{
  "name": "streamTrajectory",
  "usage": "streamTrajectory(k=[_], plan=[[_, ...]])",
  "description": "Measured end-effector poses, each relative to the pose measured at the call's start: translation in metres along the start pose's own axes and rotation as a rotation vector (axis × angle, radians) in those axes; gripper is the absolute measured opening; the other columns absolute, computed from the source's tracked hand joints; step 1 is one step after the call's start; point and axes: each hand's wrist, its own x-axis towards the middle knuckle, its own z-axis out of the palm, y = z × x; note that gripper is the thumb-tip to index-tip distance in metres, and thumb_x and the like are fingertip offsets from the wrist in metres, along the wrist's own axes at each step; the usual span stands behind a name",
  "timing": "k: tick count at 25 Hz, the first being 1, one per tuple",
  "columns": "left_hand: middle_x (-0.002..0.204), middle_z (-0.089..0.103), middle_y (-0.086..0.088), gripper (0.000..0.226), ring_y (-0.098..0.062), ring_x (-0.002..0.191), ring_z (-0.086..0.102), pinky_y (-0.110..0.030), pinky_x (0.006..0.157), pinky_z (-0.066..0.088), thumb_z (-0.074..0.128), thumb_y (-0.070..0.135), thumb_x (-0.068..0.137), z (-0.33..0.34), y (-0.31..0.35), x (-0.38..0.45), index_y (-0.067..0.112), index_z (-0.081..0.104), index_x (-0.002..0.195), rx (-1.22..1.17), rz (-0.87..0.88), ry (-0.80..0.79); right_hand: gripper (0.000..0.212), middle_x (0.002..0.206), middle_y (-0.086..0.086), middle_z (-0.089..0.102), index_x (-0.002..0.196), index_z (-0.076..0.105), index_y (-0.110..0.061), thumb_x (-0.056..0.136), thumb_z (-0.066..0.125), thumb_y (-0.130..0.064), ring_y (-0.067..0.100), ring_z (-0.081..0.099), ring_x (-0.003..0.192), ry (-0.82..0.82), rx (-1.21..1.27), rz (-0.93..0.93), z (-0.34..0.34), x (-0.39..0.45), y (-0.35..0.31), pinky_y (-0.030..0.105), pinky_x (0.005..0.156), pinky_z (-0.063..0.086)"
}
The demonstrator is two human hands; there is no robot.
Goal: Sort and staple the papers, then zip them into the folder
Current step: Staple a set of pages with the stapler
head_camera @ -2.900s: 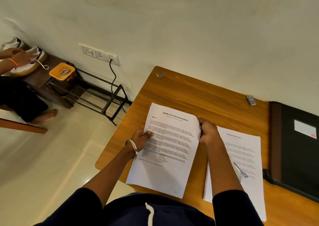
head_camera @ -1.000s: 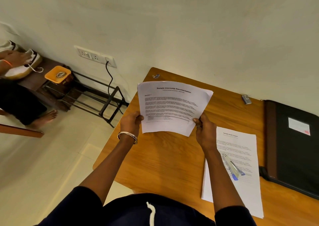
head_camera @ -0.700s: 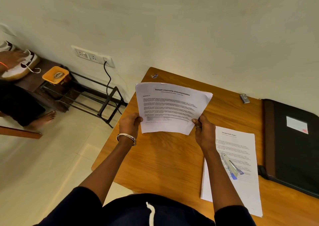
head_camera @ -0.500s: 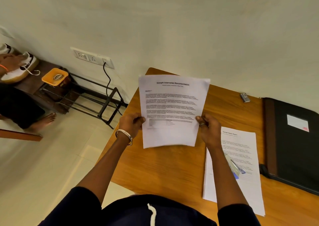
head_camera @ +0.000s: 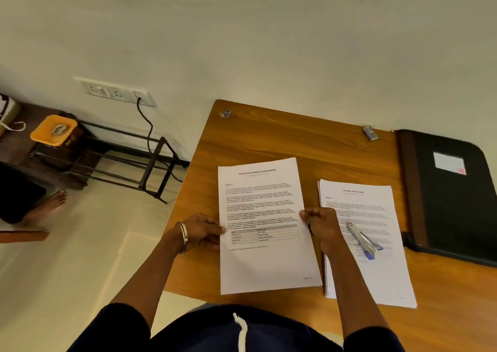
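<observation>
Now, desk: the orange-brown wooden table [head_camera: 269,139] fills the right of the view, set against a plain pale wall.
Folder: the black zip folder with a brown spine [head_camera: 446,198] lies flat at the table's right edge, a white label on its cover.
Second pile: the white printed paper stack [head_camera: 376,271] lies flat between the folder and the right hand.
Held sheets: the white printed papers with a small table near the bottom [head_camera: 265,217] lie on the wood, left of the second pile.
Left hand [head_camera: 203,232]: bangle at the wrist, thumb on top pinching the sheets' left edge.
Right hand [head_camera: 321,224]: fingers curled, gripping the sheets' right edge.
Stapler: the silver stapler with a blue tip [head_camera: 361,240] rests on the second pile, just beside the right hand.
Small bit: a little silver metal object [head_camera: 369,133] sits near the wall, too small to name.
</observation>
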Motion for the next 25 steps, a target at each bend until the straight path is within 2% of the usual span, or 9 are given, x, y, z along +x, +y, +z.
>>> streamTrajectory(k=[3,6,9,13,16,18,20,23,25], plan=[[0.107,0.069,-0.012,0.032,-0.031,0.098,0.066,-0.044,0.074,0.056,0.062,0.022,0.087,0.004,0.028,0.009,0.007,0.06,0.115,-0.17,0.146,0.052,0.009,0.095,0.006,0.07,0.085,0.07,-0.017,0.089,0.065,-0.011,0.026,0.066,0.089,0.021,0.061,-0.033,-0.002,-0.004,0.004,0.038,0.084,0.054],[0.097,0.07,-0.013,0.035,-0.03,0.083,0.066,-0.041,0.07,0.054,0.066,0.032,0.083,0.016,0.07,0.025,0.005,0.064,0.106,-0.337,0.299,0.236,0.01,0.09,0.0,0.072,0.084,0.071,-0.018,0.089,0.065,-0.011,0.021,0.067,0.088,0.044,0.114,-0.093,-0.002,-0.019,0.012,0.033,0.082,0.054],[0.093,0.068,-0.016,0.02,-0.031,0.073,0.065,-0.039,0.066,0.053,0.07,0.027,0.081,0.031,0.099,0.036,0.009,0.062,0.079,-0.258,0.319,0.321,0.012,0.09,-0.004,0.074,0.087,0.073,-0.013,0.089,0.063,-0.007,0.015,0.068,0.088,0.085,0.217,-0.133,-0.002,-0.035,0.03,0.024,0.077,0.055],[0.078,0.067,-0.008,0.019,-0.026,0.065,0.063,-0.029,0.056,0.049,0.07,0.024,0.081,0.054,0.097,0.041,0.007,0.064,0.089,-0.192,0.275,0.327,0.014,0.104,0.004,0.073,0.1,0.071,-0.006,0.091,0.061,-0.007,0.02,0.068,0.098,0.097,0.265,-0.099,-0.008,-0.048,0.063,0.036,0.086,0.055],[0.073,0.064,-0.005,0.013,-0.024,0.063,0.061,-0.03,0.059,0.049,0.07,0.02,0.082,0.075,0.082,0.037,0.009,0.064,0.083,-0.149,0.329,0.379,0.012,0.099,0.01,0.072,0.098,0.069,-0.002,0.089,0.061,-0.002,0.023,0.07,0.092,0.021,0.208,0.013,-0.026,-0.055,0.076,0.032,0.075,0.059],[0.071,0.064,-0.007,0.013,-0.024,0.064,0.06,-0.033,0.064,0.052,0.07,0.02,0.082,0.087,0.077,0.032,0.012,0.063,0.075,-0.083,0.414,0.425,0.017,0.099,0.008,0.072,0.1,0.069,-0.005,0.086,0.062,0.0,0.024,0.067,0.094,0.263,-0.063,-0.049,-0.045,-0.043,0.08,0.032,0.081,0.056],[0.073,0.063,-0.011,0.016,-0.023,0.064,0.058,-0.034,0.063,0.049,0.07,0.021,0.082,0.098,0.075,0.028,0.009,0.063,0.073,0.041,0.511,0.44,0.03,0.115,0.01,0.066,0.115,0.063,-0.007,0.085,0.066,-0.005,0.028,0.059,0.109,0.565,-0.427,-0.119,-0.065,-0.024,0.083,0.036,0.091,0.049],[0.067,0.06,-0.017,0.026,-0.022,0.061,0.052,-0.034,0.058,0.043,0.069,0.025,0.082,0.116,0.076,0.019,0.003,0.064,0.071,0.227,0.619,0.505,0.051,0.131,0.014,0.054,0.132,0.049,-0.008,0.086,0.068,-0.017,0.033,0.048,0.122,0.508,-0.839,-0.153,-0.081,-0.004,0.086,0.046,0.101,0.04],[0.057,0.055,-0.013,0.031,-0.017,0.054,0.046,-0.028,0.053,0.036,0.069,0.027,0.082,0.131,0.078,0.008,0.004,0.061,0.062,0.296,0.663,0.555,0.044,0.126,0.016,0.057,0.127,0.052,-0.006,0.086,0.067,-0.015,0.033,0.051,0.119,0.428,-1.012,-0.208,-0.087,0.007,0.095,0.048,0.101,0.04]])
